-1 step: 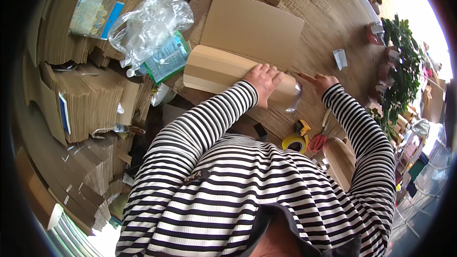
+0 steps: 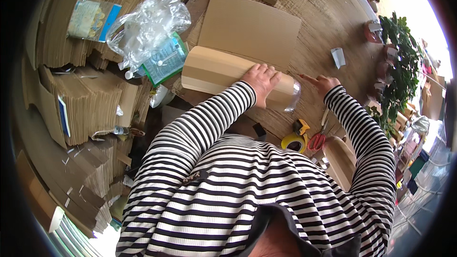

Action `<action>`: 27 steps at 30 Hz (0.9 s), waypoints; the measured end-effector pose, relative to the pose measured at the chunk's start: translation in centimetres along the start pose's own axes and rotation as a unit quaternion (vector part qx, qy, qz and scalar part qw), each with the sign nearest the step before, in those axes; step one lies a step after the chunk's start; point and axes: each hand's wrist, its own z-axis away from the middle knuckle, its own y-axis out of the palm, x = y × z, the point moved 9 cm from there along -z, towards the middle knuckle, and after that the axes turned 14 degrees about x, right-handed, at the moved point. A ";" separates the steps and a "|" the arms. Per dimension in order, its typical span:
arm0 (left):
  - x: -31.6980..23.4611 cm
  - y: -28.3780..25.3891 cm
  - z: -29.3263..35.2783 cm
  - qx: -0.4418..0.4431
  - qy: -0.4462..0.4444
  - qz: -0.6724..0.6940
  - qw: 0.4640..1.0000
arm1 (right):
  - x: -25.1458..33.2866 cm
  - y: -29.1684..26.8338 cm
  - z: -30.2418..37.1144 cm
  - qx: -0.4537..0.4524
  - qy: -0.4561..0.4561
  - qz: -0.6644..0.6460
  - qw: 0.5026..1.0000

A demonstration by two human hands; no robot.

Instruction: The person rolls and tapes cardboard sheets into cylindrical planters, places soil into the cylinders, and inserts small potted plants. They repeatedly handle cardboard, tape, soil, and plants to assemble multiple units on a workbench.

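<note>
Left hand [image 2: 261,81] lies spread on curved cardboard [image 2: 214,68], right hand [image 2: 325,84] points, grip unclear — scissors [image 2: 316,142], tape [image 2: 286,141] near.

The left hand [image 2: 262,82] is spread palm down, while the right hand [image 2: 324,85] points leftward.

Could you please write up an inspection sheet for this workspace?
Surface: wooden table, grain visible.
Work items: curved cardboard, clear plastic at its right end; flat sheet behind it.
Clutter: scissors and yellow tape near the body; plastic bag at upper left.
Hands: left hand rests open on the curved cardboard; right hand, index finger extended, near its right end, contact unclear.
Cables: nothing seen.
Surroundings: cardboard stacks left, plant right.
</note>
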 end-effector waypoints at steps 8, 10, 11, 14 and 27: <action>-0.5 -0.6 0.6 -0.001 0.003 -0.003 1.000 | -4.5 4.4 -3.1 -0.160 0.009 -0.051 0.986; -0.6 -0.6 0.5 0.014 0.007 0.000 1.000 | -5.2 2.6 -7.6 -0.153 0.029 -0.166 0.974; -0.5 -0.6 0.4 0.023 0.007 -0.002 1.000 | -5.5 1.2 -10.0 -0.173 0.034 -0.266 0.948; -0.7 -1.2 0.5 0.059 -0.001 0.008 0.998 | -6.0 -0.9 -16.3 -0.199 0.079 -0.578 0.787; -0.2 -0.6 0.2 -0.011 0.025 0.025 0.999 | 1.4 -14.4 3.4 -0.625 -0.227 -0.508 0.547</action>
